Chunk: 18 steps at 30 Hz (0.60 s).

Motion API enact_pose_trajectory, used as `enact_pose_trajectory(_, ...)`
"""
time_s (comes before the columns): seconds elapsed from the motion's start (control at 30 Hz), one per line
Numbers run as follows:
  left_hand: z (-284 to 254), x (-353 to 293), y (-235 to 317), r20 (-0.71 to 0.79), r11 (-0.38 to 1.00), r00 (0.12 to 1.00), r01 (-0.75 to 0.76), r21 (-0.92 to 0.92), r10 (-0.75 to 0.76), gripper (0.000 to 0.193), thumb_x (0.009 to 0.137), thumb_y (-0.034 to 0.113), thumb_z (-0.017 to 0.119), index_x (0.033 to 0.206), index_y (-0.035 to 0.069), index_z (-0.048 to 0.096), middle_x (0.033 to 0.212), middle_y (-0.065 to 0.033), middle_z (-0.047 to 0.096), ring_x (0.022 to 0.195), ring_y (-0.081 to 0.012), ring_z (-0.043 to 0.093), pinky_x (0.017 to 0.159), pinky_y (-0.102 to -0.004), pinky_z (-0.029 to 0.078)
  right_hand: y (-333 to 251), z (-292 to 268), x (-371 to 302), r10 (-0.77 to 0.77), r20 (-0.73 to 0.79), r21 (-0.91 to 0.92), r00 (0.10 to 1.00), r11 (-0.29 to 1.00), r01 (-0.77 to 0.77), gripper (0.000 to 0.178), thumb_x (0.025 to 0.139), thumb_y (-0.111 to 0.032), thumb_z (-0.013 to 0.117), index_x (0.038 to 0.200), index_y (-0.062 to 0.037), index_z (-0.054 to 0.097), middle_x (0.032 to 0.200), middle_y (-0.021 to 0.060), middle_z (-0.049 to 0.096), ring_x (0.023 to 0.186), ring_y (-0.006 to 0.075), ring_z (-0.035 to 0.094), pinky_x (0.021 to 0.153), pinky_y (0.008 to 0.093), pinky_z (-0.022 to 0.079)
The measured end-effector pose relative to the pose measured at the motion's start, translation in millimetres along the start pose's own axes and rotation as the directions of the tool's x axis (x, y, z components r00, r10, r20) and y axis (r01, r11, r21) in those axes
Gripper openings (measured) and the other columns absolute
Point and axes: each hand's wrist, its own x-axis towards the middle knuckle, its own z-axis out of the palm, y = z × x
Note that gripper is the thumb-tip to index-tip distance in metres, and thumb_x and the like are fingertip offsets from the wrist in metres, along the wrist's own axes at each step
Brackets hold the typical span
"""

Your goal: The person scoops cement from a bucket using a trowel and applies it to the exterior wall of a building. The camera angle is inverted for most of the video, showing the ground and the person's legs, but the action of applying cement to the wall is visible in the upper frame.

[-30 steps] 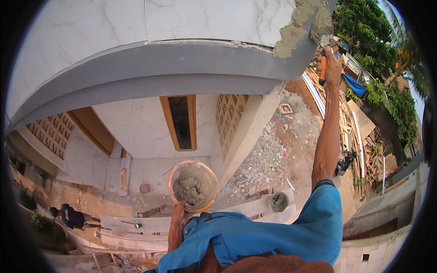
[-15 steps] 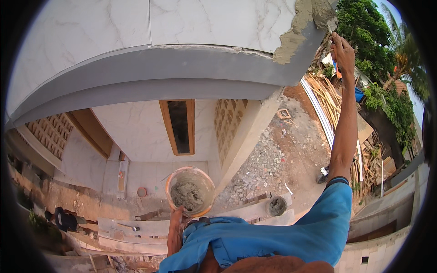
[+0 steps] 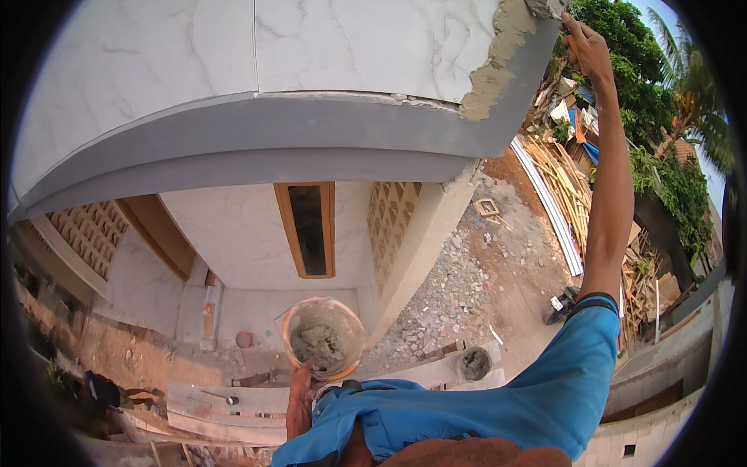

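My left hand [image 3: 302, 383] grips the near rim of a round bucket [image 3: 356, 352], its fingers partly hidden. Wet grey mortar [image 3: 317, 341] lies inside. High at the upper right, my right hand [image 3: 590, 50] is closed around a trowel [image 3: 547, 7], whose blade is at the upper edge of the view and partly cut off. The blade is against the right end of the wall, where a ragged strip of mortar [image 3: 498, 58] covers the border between white marbled tiles [image 3: 373, 43] and a grey ledge [image 3: 327, 124].
Far below, rubble [image 3: 436, 292] spreads over the ground near stacked timber [image 3: 560, 175]. A second mortar bucket [image 3: 474, 363] and a hammer-like tool [image 3: 230, 400] rest on planks [image 3: 194, 412]. A pale pillar [image 3: 424, 249] stands under the ledge. A motorbike [image 3: 559, 306] is partly behind my right arm.
My right hand and the trowel have moved up along the wall's end. The view has shifted, so the ledge sits lower. Down at the left, a person has moved farther toward the edge.
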Motion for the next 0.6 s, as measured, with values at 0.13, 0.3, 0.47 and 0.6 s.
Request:
enact_pose_trajectory(0.13, 8.5, -14.5, 7.0, 0.03, 0.998, 0.999, -0.039, -0.055, 0.041, 0.025, 0.097, 0.02, 0.055, 0.11, 0.0, 0.047, 0.109, -0.0266, 0.06, 0.086, -0.0418, 0.07, 0.066, -0.0518, 0.066, 10.4, -14.8, 7.3, 0.045, 0.016, -0.008, 0.999, 0.999, -0.045, 0.059, 0.094, -0.067, 0.057, 0.105, -0.0112, 0.073, 0.06, -0.003, 0.053, 0.047, 0.0049, 0.048, 0.043, 0.0261, 0.037)
enact_pose_trajectory(0.3, -3.4, -18.9, 2.8, 0.011, 0.999, 1.0, -0.024, -0.044, 0.025, 0.021, 0.096, 0.013, 0.053, 0.11, 0.0, 0.047, 0.105, -0.0252, 0.061, 0.08, -0.0397, 0.071, 0.064, -0.0529, 0.066, 21.2, -2.0, -30.4, 0.286, -0.217, 0.061, 0.933, 0.958, -0.28, 0.054, 0.095, -0.059, 0.062, 0.099, -0.0065, 0.074, 0.057, -0.0018, 0.054, 0.049, 0.0055, 0.047, 0.045, 0.0243, 0.038)
enact_pose_trajectory(0.47, 9.3, -31.7, 14.6, -0.001, 0.999, 1.0, 0.009, -0.046, -0.009, 0.037, 0.1, 0.013, 0.05, 0.13, -0.004, 0.041, 0.119, -0.0283, 0.061, 0.094, -0.041, 0.071, 0.071, -0.0533, 0.066, -28.6, 21.8, -214.5, 0.518, 0.179, 0.631, 0.836, 0.591, -0.502, 0.048, 0.106, -0.039, 0.051, 0.125, 0.0042, 0.06, 0.08, 0.0015, 0.056, 0.053, 0.0058, 0.048, 0.044, 0.0185, 0.043)
enact_pose_trajectory(0.6, 1.9, -27.1, 5.4, -0.013, 1.0, 1.0, -0.015, -0.019, 0.015, 0.03, 0.101, 0.015, 0.055, 0.127, 0.004, 0.044, 0.103, -0.0104, 0.064, 0.089, -0.0257, 0.072, 0.07, -0.0491, 0.067, -108.7, 84.8, -445.6, 0.477, 0.725, 0.557, 0.497, 0.019, -0.83, 0.047, 0.107, -0.044, 0.044, 0.108, 0.0006, 0.059, 0.074, 0.0026, 0.053, 0.046, 0.0077, 0.044, 0.039, 0.0202, 0.037)
